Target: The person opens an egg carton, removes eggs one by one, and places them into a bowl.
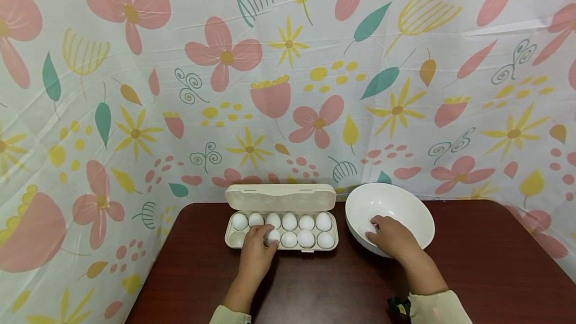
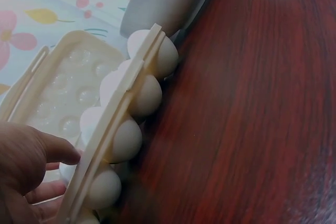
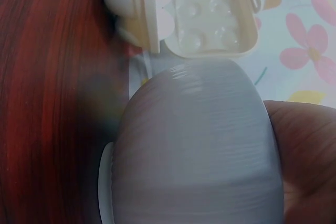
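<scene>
A cream egg carton point(image 1: 281, 197) lies with its lid raised, holding several white eggs point(image 1: 290, 221) in two rows. My left hand point(image 1: 257, 253) reaches into its front row, thumb and fingers around one egg point(image 1: 273, 236). The front left cup point(image 1: 236, 239) holds no egg. To the right, my right hand point(image 1: 395, 239) dips into a large white bowl point(image 1: 418, 214). Its thumb and fingers pinch a white egg point(image 1: 365, 226), faint against the bowl's white inside. In the right wrist view the bowl's outer wall point(image 3: 194, 145) hides the fingertips.
Carton and bowl stand side by side on a dark red-brown wooden table point(image 1: 333, 289). Behind them hangs a flower-patterned cloth point(image 1: 315, 89), close to the table's back edge. A small black object point(image 1: 398, 308) is beside the right sleeve point(image 1: 438, 309).
</scene>
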`<move>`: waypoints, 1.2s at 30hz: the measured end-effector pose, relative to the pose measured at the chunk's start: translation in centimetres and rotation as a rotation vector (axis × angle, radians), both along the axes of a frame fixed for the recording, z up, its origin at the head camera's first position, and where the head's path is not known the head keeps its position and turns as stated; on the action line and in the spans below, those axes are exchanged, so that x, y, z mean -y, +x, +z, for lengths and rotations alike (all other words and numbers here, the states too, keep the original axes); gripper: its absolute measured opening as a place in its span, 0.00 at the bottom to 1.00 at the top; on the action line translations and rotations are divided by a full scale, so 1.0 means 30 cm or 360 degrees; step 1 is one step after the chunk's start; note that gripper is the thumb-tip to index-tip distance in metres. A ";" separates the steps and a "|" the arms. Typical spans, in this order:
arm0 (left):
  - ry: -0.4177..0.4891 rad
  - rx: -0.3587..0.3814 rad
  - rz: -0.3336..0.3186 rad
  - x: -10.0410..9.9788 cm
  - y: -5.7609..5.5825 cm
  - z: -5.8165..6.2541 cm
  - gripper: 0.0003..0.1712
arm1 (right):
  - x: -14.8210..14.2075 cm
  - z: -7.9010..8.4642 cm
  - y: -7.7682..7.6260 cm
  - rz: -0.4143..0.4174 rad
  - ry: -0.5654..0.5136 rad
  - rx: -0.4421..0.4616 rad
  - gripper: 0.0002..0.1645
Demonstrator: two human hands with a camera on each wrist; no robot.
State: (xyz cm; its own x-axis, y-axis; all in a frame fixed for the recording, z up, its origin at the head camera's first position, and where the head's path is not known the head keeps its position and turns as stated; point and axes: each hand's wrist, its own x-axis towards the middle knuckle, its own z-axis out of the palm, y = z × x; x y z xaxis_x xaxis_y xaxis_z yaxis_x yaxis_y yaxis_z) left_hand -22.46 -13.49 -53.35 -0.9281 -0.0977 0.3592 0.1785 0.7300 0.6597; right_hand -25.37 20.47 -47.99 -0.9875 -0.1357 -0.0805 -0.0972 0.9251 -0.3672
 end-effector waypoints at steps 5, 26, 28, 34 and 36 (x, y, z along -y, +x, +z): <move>0.0008 0.0021 0.0001 -0.001 0.001 0.001 0.19 | 0.002 0.009 0.002 -0.0016 0.0010 0.0047 0.27; -0.0013 0.0010 -0.0017 0.000 -0.001 0.000 0.18 | 0.002 0.018 0.006 -0.0017 0.0003 0.0010 0.26; -0.0011 0.0011 -0.0014 0.001 -0.002 0.000 0.18 | 0.000 0.018 0.007 -0.0021 -0.0006 0.0004 0.26; -0.0009 -0.0008 -0.0012 0.006 -0.002 0.001 0.19 | -0.004 0.024 0.010 -0.0035 -0.0028 0.0030 0.28; 0.0008 -0.0016 -0.0008 0.006 -0.002 0.003 0.19 | -0.003 0.025 0.013 -0.0039 -0.0033 0.0028 0.29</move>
